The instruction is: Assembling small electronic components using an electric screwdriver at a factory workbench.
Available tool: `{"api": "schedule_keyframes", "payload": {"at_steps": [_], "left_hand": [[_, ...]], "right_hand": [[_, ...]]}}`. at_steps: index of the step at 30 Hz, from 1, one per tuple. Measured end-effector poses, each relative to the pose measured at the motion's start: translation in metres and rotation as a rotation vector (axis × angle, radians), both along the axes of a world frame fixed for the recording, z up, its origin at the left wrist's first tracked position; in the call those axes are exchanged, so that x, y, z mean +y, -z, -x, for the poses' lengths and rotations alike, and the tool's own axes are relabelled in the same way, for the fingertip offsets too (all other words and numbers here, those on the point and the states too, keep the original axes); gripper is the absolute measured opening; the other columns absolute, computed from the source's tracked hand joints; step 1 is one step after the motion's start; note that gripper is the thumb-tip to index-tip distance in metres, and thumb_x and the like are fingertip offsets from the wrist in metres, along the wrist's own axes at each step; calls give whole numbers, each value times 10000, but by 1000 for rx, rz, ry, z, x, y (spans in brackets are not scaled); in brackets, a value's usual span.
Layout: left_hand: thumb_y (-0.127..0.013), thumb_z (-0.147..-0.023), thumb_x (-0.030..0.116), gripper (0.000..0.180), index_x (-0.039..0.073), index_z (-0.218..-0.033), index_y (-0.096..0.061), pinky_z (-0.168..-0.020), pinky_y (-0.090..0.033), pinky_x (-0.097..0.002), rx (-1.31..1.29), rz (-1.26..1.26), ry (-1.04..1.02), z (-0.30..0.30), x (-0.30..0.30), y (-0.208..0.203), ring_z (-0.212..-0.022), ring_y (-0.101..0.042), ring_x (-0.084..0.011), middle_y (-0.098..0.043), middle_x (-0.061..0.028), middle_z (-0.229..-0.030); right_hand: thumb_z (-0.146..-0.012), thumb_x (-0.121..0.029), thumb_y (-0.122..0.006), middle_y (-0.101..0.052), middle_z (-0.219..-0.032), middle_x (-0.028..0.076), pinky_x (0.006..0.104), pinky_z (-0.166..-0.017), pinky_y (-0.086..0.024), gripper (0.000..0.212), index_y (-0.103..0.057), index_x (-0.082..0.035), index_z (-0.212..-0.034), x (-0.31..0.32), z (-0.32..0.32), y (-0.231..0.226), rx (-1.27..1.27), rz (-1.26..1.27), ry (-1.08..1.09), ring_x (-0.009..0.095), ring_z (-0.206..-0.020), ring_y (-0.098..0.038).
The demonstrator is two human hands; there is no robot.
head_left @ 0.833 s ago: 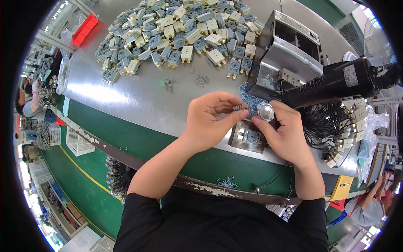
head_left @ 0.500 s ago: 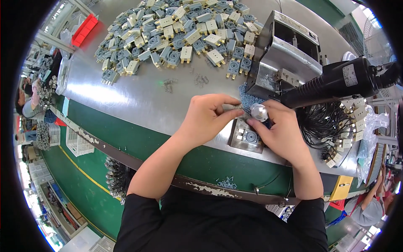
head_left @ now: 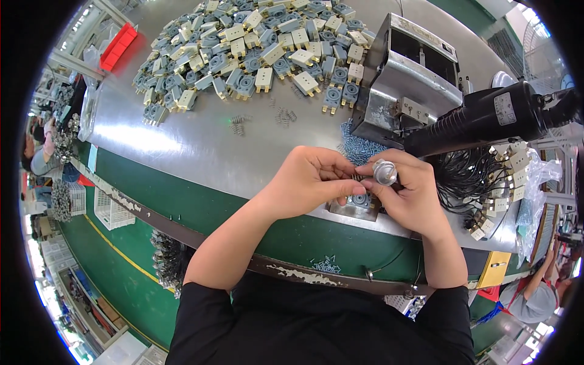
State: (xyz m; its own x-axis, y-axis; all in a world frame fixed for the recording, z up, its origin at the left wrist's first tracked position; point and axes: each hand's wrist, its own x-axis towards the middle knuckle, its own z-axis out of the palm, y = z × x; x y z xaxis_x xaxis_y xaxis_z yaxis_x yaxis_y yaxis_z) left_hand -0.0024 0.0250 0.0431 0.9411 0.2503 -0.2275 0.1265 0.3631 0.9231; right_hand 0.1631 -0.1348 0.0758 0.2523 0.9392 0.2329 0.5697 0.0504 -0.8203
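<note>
My left hand (head_left: pixel 316 182) is closed in a pinch on a small coil spring (head_left: pixel 357 177), mostly covered by the fingers. In my right hand (head_left: pixel 409 191) is a shiny round metal knob (head_left: pixel 384 173), gripped between thumb and fingers. The fingertips of both hands meet around the spring. Just below them, a metal fixture (head_left: pixel 351 213) at the bench edge holds a grey block with a round centre (head_left: pixel 361 201), partly hidden by my hands. Loose blue screws (head_left: pixel 359 145) lie in a pile just beyond my fingers.
A large heap of grey and cream blocks (head_left: pixel 243 55) covers the far bench, with loose springs (head_left: pixel 285 117) nearer. To the right are a metal screw feeder (head_left: pixel 420 76), a black electric screwdriver (head_left: pixel 480 118) and black-wired parts (head_left: pixel 462 182). A red bin (head_left: pixel 118 47) stands far left.
My left hand has moved right and slightly nearer, bringing the spring to my right fingers. The knob has shifted a little and turned, so its hollow side shows.
</note>
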Motion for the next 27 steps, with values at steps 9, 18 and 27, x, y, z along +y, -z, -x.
{"api": "schedule_keyframes", "payload": {"at_steps": [9, 18, 27], "left_hand": [[-878, -824, 16, 204, -9, -990, -762, -637, -581, -250, -279, -870, -208, 0, -2, 7, -696, -731, -130, -749, -84, -850], [-851, -856, -13, 184, -21, -1017, -762, -680, -599, -276, -177, -733, -325, 1, 8, 9, -754, -741, -134, -759, -80, -921], [-787, -934, -30, 249, -34, -1174, -721, -783, -583, -252, -291, -126, -327, 15, 17, 29, -893, -744, -131, -780, -114, -1026]], "right_hand": [[-871, 25, -759, -733, -951, 144, 343, -755, -563, 126, -761, 29, -996, 3, 11, 3, -40, -12, 116, 258, -839, -721], [-899, 7, -690, -674, -949, 182, 404, -752, -545, 103, -705, 49, -992, 4, 11, 4, -256, 168, 140, 380, -843, -687], [-851, 50, -699, -716, -928, 153, 373, -665, -521, 111, -749, 36, -948, -9, -3, -13, -47, 242, 103, 279, -758, -689]]}}
